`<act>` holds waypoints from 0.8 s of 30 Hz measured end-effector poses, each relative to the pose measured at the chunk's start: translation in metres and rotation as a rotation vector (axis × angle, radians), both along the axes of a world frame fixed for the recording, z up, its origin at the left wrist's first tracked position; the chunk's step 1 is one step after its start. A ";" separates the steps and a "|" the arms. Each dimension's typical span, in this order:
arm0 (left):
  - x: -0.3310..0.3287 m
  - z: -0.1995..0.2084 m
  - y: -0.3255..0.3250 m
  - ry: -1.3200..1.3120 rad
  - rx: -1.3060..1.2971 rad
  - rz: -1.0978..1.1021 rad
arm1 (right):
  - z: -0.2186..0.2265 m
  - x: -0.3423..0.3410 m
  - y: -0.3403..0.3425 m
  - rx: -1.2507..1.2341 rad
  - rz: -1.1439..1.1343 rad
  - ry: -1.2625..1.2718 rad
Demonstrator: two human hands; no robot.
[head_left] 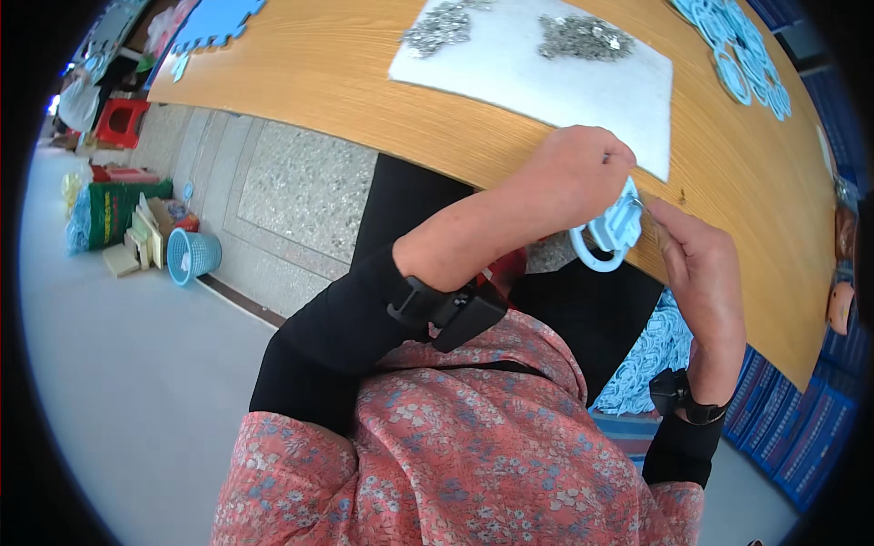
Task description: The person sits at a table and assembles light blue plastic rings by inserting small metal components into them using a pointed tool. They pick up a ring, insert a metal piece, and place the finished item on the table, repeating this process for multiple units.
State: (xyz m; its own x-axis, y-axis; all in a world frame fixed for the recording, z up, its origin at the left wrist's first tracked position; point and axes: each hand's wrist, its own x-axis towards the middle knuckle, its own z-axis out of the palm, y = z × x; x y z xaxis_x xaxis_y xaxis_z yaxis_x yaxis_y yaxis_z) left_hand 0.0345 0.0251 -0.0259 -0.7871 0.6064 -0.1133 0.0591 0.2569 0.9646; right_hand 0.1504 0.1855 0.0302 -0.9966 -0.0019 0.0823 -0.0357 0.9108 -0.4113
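My left hand (578, 173) is closed, its fingers wrapped around the upper end of a light blue plastic piece (617, 226) with a ring-shaped end. The piece hangs tilted over the table's front edge, ring toward me. From the right, my right hand (701, 259) reaches to the same piece, thumb and fingertips pinched together at its side. Whatever lies between those fingertips is too small to make out. Just beyond my left hand is a white mat (628, 109), carrying a pile of small shiny metal parts (583, 38) and a second metal pile (439, 29).
More light blue ringed pieces (742, 50) lie heaped at the table's far right. Under the wooden table (309, 68), by my right forearm, is a mass of blue pieces (651, 350). Blue boxes (792, 428) are stacked at right. A blue basket (193, 255) and red stool (121, 122) stand left.
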 end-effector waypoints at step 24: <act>0.030 0.024 -0.031 -0.354 0.353 -0.088 | -0.027 0.039 -0.016 -1.531 -0.366 -0.205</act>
